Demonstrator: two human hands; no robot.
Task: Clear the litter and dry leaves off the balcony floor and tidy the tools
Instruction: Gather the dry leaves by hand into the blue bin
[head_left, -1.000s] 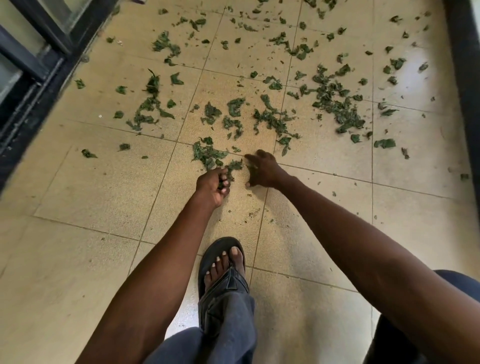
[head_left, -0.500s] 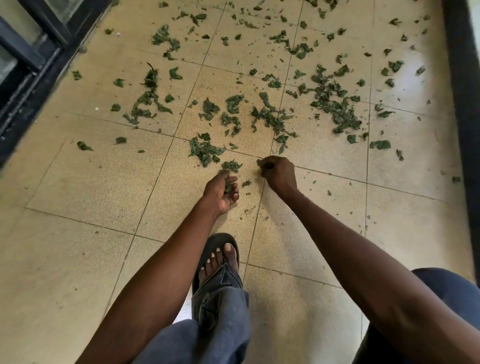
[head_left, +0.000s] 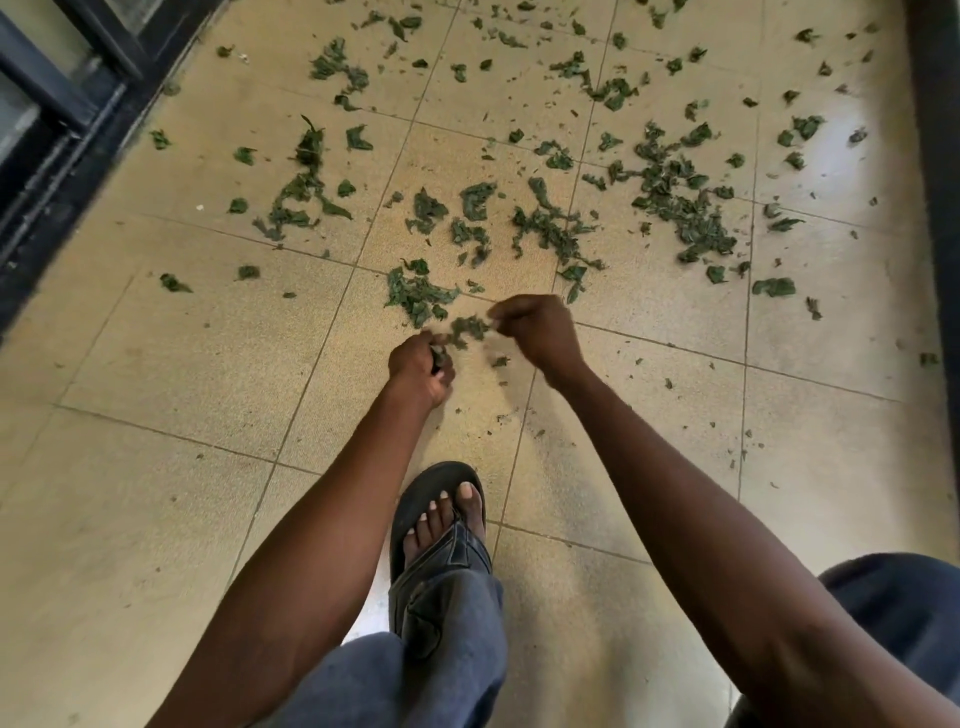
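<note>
Floor: beige tiled surface with thin grout lines, filling the view. A dark door frame runs along the far left edge; a dark vertical edge borders the right side.

Leaves: green, shrivelled pieces scattered across the far half of the floor, densest at far right and centre, thinner toward the far left. A nearer clump lies just beyond the hands. Fine crumbs dot the tiles near the foot and to the right.

Person: both bare arms reach forward and down. Grey trouser legs show at the near edge, with one foot in a dark sandal planted on the floor between the arms.

Left hand: fingers curled round a small bunch of leaves, clenched on them just above the floor.

Right hand: fingers curled, pinching a leaf piece at the fingertips, close to the left hand. The two hands sit near each other without touching.
</note>
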